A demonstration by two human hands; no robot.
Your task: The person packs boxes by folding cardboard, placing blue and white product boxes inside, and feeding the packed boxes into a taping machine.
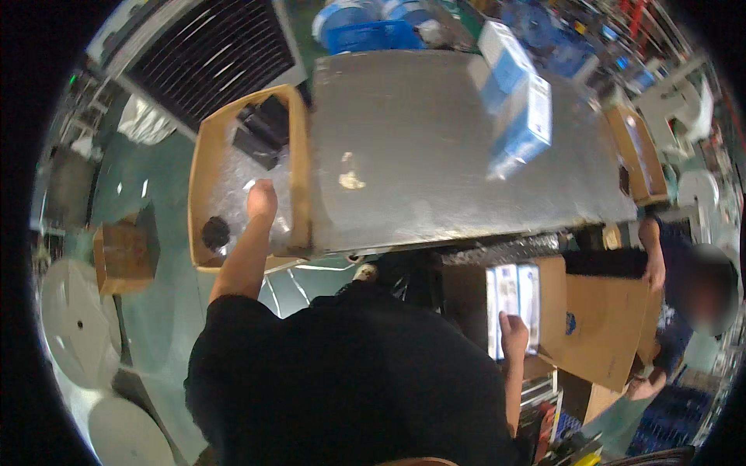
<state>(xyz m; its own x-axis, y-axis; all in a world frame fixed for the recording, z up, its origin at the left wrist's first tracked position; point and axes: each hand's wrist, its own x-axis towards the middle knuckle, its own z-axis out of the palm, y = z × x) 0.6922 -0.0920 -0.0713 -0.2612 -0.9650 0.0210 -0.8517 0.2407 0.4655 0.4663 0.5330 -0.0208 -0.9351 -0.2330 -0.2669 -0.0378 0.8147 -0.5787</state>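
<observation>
My left hand (pixel 263 199) reaches into an open cardboard box (pixel 298 194) left of the table. Its fingers are closed, with a small whitish spot at their tips that I cannot make out. Clear plastic film (pixel 233 182) and black pieces (pixel 263 132) lie in that box, and a round black object (pixel 216 232) sits by its near left corner. On my right side, my right hand (pixel 514 335) is closed over the edge of a white-and-blue box (pixel 513 291), which sits inside an open brown carton (pixel 552 303). The undersides of the fingers are hidden.
Two blue-and-white boxes (pixel 524 128) stand on the grey metal table (pixel 404 140). At right, a co-worker (pixel 672 272) has both hands at a carton flap (pixel 610 322). Another cardboard box (pixel 124 256) rests on the green floor at left, and blue bins (pixel 373 35) stand beyond the table.
</observation>
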